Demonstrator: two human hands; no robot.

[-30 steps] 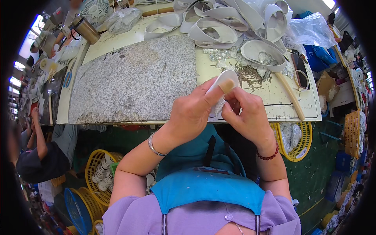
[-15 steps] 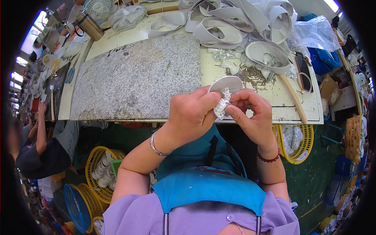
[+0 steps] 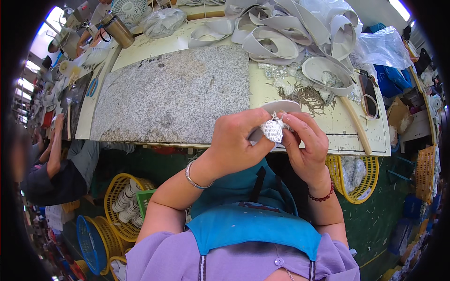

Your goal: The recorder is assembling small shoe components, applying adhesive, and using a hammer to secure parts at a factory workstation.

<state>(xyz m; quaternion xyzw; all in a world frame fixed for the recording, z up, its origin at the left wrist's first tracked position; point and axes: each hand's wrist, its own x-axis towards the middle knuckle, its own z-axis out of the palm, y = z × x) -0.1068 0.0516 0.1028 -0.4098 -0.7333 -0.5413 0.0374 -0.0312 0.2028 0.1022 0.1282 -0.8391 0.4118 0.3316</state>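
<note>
Head view, looking down: both hands meet at the near edge of the bench; the left hand (image 3: 236, 140) is curled closed, thumb and fingers pinching a small white mesh wad (image 3: 272, 129), while the right hand (image 3: 304, 145) has its fingertips narrowed onto the same wad from three o'clock; a second ago a pale curved band sat between these fingers, and now the wad is out in front with only a sliver of that white band (image 3: 281, 107) showing behind it at twelve o'clock; my read is that the wrapping or stuffing step has moved on from holding the band to working the mesh itself. A silver bangle (image 3: 193, 174) circles the left wrist; a dark red bead bracelet (image 3: 323, 195) circles the right.

Surface next: a speckled grey stone slab (image 3: 173, 96) fills the bench at ten o'clock from the hands; a heap of grey-white bands (image 3: 286, 33) lies at twelve to one o'clock, with loose thin metal pieces (image 3: 307, 93) just beyond the hands; a wooden stick (image 3: 358, 126) runs along the right edge at two o'clock. Below the bench, yellow baskets (image 3: 119, 206) sit at eight o'clock and another at four; a second person's arm (image 3: 56, 150) reaches in at nine o'clock; a fan (image 3: 129, 8) stands far off at eleven.
</note>
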